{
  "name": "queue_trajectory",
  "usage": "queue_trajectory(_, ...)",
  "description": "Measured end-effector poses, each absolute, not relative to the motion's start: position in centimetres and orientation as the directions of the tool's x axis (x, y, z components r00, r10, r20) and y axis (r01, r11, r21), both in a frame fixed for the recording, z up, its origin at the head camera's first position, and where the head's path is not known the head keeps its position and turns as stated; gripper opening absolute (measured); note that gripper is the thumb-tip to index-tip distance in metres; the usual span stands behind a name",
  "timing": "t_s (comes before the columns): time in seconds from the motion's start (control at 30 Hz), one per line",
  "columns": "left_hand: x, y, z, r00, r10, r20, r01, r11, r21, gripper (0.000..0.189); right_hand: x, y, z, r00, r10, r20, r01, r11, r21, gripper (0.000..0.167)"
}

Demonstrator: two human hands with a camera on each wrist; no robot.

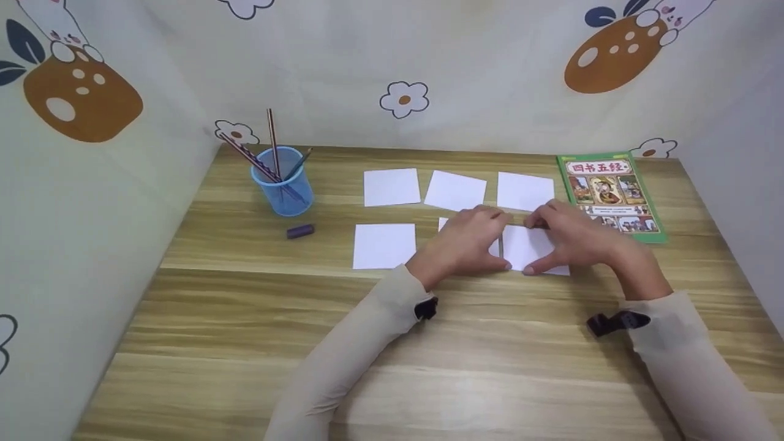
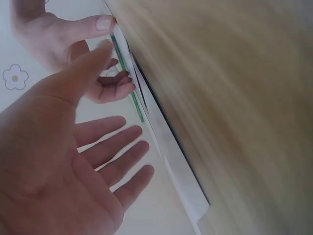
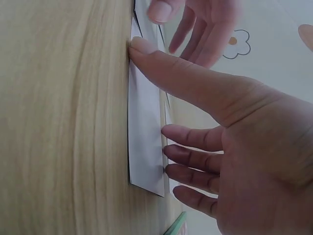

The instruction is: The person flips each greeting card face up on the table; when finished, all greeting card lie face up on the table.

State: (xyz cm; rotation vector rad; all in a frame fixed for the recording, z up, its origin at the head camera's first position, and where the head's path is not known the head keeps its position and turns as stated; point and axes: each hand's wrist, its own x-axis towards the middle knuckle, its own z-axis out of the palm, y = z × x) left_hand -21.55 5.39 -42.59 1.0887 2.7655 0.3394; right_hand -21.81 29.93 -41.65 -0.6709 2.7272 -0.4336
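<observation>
White square cards lie in two rows on the wooden table. My right hand [image 1: 579, 236] spans the right card of the front row [image 1: 523, 245]. In the right wrist view its thumb [image 3: 168, 73] rests at that card's near corner, and the other fingers reach its far edge. My left hand [image 1: 468, 242] covers most of the middle front card [image 1: 495, 247]. Its fingers are spread and relaxed in the left wrist view, the thumb pointing toward the right hand. The left front card [image 1: 384, 246] lies beside my left wrist.
Three more cards, such as the far left one [image 1: 392, 187], form the back row. A blue pencil cup [image 1: 288, 196] stands at the back left, with a short dark purple stick [image 1: 300, 231] before it. A green-bordered book [image 1: 652, 229] lies at the right.
</observation>
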Motion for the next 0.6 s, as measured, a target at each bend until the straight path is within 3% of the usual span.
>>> queue_trajectory(0.23,-21.34,5.34,-42.94,-0.693,0.719,-0.054,0.674,0.673,0.304,0.079,-21.87,29.78,-41.85,-0.831,-0.522,-0.190,-0.428,0.820,-0.380,0.089)
queue_trajectory(0.47,-21.49,5.07,-43.05,-0.703,0.708,-0.066,0.614,0.651,0.446,0.085,-21.42,29.70,-41.63,-0.841,-0.519,-0.154,-0.436,0.817,-0.377,0.092)
queue_trajectory(0.6,-21.65,4.69,-43.08,-0.711,0.703,-0.011,0.598,0.613,0.516,0.079,-21.38,29.69,-41.51,-0.863,-0.476,-0.168,-0.392,0.841,-0.373,0.086)
